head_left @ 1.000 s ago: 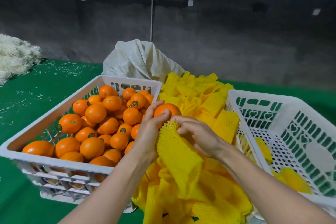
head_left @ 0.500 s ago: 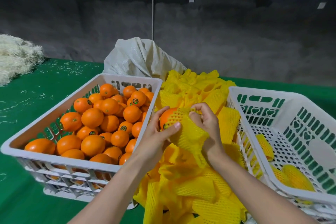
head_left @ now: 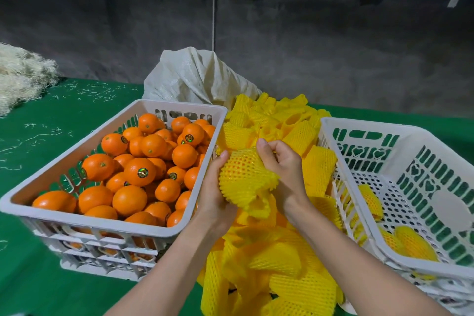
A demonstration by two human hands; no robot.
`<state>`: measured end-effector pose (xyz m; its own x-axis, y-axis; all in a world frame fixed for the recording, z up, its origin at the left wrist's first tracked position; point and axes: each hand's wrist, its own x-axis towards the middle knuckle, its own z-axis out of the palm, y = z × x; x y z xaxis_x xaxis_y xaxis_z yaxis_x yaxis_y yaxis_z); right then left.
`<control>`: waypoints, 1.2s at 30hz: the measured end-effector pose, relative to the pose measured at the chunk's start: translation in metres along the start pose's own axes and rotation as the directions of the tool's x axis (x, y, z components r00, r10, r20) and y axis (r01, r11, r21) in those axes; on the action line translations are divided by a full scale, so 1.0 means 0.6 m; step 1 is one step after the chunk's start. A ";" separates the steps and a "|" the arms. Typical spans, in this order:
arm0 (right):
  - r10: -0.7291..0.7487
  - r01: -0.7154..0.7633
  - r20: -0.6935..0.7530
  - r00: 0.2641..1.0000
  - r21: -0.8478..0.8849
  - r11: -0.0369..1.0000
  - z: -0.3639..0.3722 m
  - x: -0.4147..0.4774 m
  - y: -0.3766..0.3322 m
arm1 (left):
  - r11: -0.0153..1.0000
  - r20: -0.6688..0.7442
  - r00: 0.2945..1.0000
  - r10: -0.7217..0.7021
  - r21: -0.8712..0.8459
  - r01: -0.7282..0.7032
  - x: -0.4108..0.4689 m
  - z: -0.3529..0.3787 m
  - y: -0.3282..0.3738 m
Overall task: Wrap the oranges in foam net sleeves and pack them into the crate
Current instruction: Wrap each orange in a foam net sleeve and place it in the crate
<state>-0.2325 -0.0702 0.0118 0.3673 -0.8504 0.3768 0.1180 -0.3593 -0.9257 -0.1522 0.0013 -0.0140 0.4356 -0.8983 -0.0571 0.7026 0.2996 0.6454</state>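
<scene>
An orange [head_left: 240, 167], seen only through the mesh of a foam net sleeve [head_left: 247, 188], is gripped by the left hand [head_left: 214, 188]. The sleeve's top is pinched by the right hand [head_left: 284, 169]. Both are held above the sleeve pile [head_left: 278, 263]. The right crate [head_left: 359, 126] is cut off at the frame's edge, and bare floor is left around its wrapped oranges [head_left: 411, 241].

You see oranges [head_left: 129, 200] bright orange (some with a small round dark sticker [head_left: 142, 172]) | foam net sleeves [head_left: 279, 259] yellow, mesh pattern | crates [head_left: 102, 224] white | table cloth [head_left: 77, 100] green | sack [head_left: 189, 77] off-white
</scene>
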 end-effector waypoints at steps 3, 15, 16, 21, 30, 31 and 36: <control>0.075 -0.079 0.060 0.995 0.078 0.994 0.000 0.000 0.000 | 0.994 0.074 0.993 -0.087 -0.060 0.092 -0.003 0.000 0.006; 0.219 -0.217 -0.025 0.975 0.060 0.974 -0.002 -0.021 0.041 | 0.866 -0.149 0.926 0.347 0.431 -0.255 0.015 -0.014 -0.009; 0.262 -0.260 -0.010 0.965 0.086 0.962 -0.002 -0.024 0.043 | 0.781 -0.110 0.881 0.460 0.523 -0.342 0.012 -0.018 -0.012; 0.636 -0.700 0.295 0.713 0.356 0.619 -0.006 -0.046 0.038 | 0.481 0.064 0.713 0.698 0.696 -0.534 0.012 -0.009 -0.004; 0.516 -0.736 0.528 0.674 0.426 0.525 -0.018 -0.040 0.030 | 0.634 -0.061 0.783 0.619 0.627 -0.452 0.011 -0.015 -0.025; 0.510 -0.731 0.524 0.682 0.461 0.503 -0.018 -0.040 0.032 | 0.681 -0.093 0.810 0.579 0.601 -0.418 0.012 -0.014 -0.024; 0.493 -0.705 0.504 0.709 0.521 0.481 -0.029 -0.037 0.031 | 0.836 -0.211 0.934 0.288 0.531 -0.138 0.020 -0.016 -0.019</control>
<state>-0.2546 -0.0649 -0.0135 0.7835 -0.5864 -0.2056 0.2782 0.6268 -0.7279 -0.1498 -0.0098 -0.0294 0.7282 -0.6848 -0.0282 0.2289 0.2043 0.9518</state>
